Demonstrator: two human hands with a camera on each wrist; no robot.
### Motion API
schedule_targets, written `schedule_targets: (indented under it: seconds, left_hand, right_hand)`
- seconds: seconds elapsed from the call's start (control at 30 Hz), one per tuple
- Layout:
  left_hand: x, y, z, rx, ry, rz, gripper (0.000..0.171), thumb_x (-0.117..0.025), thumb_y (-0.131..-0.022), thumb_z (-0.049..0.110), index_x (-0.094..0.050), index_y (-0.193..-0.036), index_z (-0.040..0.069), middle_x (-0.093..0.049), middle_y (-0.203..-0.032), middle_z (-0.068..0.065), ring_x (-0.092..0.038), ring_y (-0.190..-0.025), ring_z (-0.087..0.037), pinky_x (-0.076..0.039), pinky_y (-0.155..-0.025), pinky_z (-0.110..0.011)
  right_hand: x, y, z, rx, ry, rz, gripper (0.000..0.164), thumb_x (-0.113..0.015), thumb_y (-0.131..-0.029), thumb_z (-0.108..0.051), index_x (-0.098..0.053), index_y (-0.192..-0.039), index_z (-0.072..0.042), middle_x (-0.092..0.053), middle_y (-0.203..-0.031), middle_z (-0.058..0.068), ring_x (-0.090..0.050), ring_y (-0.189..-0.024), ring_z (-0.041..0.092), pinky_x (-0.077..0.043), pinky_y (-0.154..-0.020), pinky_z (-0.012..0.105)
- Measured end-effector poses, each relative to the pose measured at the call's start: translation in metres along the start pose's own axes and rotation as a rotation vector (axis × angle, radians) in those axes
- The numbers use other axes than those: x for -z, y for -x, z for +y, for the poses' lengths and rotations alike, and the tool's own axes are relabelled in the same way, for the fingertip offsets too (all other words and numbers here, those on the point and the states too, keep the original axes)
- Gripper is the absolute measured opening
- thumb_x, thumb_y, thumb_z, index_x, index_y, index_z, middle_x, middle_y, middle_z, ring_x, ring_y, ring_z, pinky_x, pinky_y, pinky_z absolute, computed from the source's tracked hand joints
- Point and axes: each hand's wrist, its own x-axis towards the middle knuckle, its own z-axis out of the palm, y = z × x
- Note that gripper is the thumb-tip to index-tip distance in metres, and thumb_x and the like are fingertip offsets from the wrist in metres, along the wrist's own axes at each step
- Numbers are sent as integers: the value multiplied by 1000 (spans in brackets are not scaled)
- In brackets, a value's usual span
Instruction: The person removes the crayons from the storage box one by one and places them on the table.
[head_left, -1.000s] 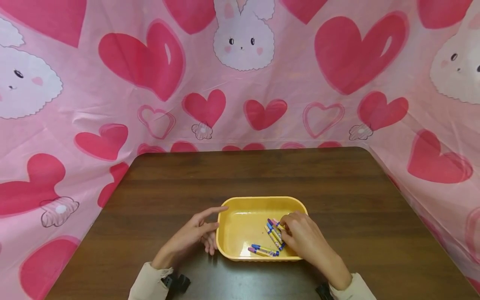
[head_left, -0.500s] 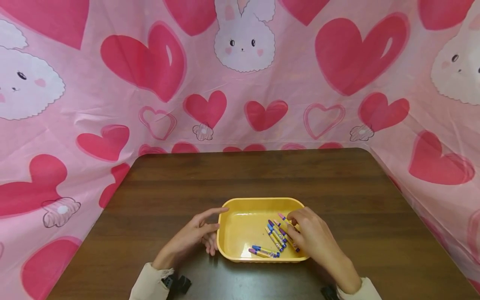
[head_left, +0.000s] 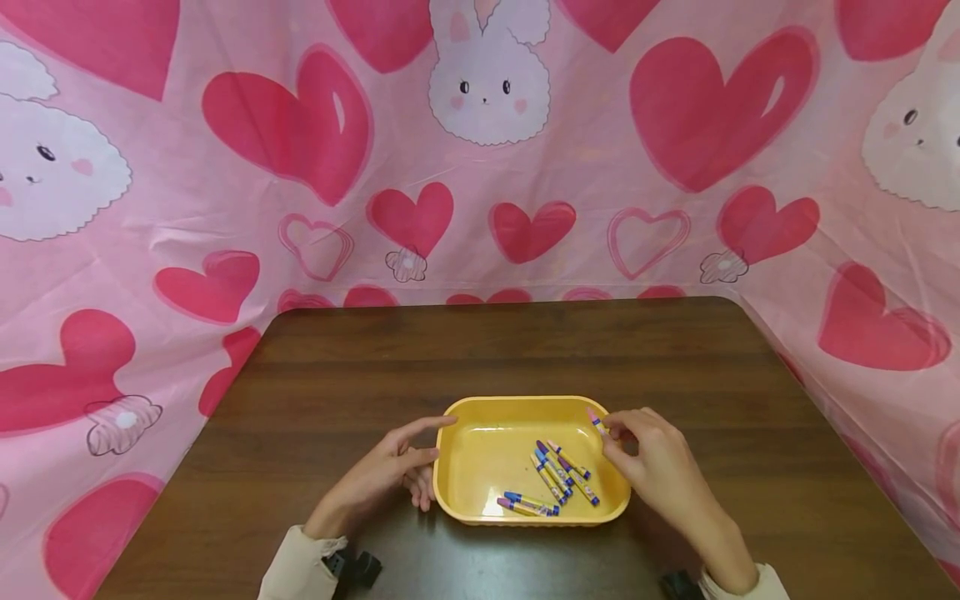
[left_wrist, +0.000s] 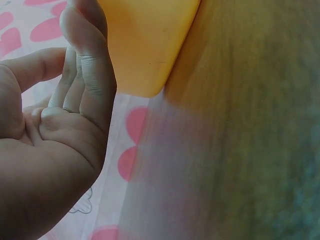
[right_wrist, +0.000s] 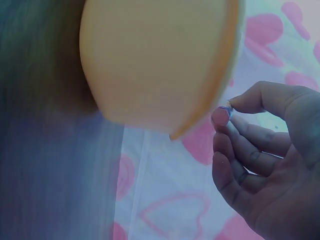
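Pink cloth (head_left: 225, 208) printed with hearts and rabbits is hanging behind and beside a dark wooden table (head_left: 487, 350). Yellow tray (head_left: 468, 492) is sitting near the table's front edge, between the two hands.

Right hand (head_left: 663, 471) is now hovering over the tray's right rim, pinching one pink crayon (head_left: 596, 419) between thumb and forefinger; a second ago those fingers were down among the crayons on the tray floor, and half a second ago they were already lifting one out. Right wrist view is showing the crayon's round end (right_wrist: 220, 116) held at the fingertips (right_wrist: 240, 105), clear of the tray's outer wall (right_wrist: 150, 65).

Remaining crayons (head_left: 558, 475) are lying loose in the tray's right half, with two more (head_left: 525, 502) along the front wall.

Left hand (head_left: 390, 471) is resting against the tray's left wall exactly as before, fingers relaxed and spread, index finger lying toward the rim, gripping nothing. Left wrist view is confirming fingers (left_wrist: 87, 75) touching the tray's corner (left_wrist: 145, 45).

Judgement: one crayon is being taken out singly, tray steadied; several are staying inside.
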Motion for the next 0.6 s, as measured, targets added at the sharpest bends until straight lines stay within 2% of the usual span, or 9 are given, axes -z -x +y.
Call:
schedule_targets:
  seconds: [0.13, 0.3, 0.47, 0.6]
  left_hand:
    - [0, 0, 0, 8, 4, 3, 55, -50, -104, 13, -31, -155, 7, -73, -80, -13, -70, -61, -21, -56, -58, -26]
    - [0, 0, 1, -11, 15, -14, 54, -49, -105, 11, -30, -155, 5, -73, -79, -14, -70, -60, -20, -56, -57, -27]
    - [0, 0, 0, -22, 18, -24, 55, -49, -105, 11, -28, -155, 3, -73, -79, -13, -70, -61, -20, -56, -57, -26]
    - [0, 0, 0, -22, 20, -26, 55, -49, -105, 12, -28, -155, 4, -73, -79, -12, -70, -61, -19, -56, -57, -26]
  right_hand:
    - [8, 1, 11, -21, -9, 64, 16, -76, -73, 0, -73, -86, -9, -61, -75, -7, -55, -70, 6, -47, -61, 18]
    - [11, 3, 23, -64, -3, 79, 13, -75, -74, -1, -74, -85, -8, -63, -74, -8, -55, -69, 6, -44, -60, 14]
    - [13, 4, 29, -214, -71, 49, 10, -76, -78, 0, -75, -86, -6, -66, -72, -4, -57, -64, 6, -47, -56, 17]
    - [13, 4, 34, -369, -98, -54, 8, -74, -82, -6, -76, -90, -5, -69, -75, -1, -58, -65, 9, -47, -55, 21]
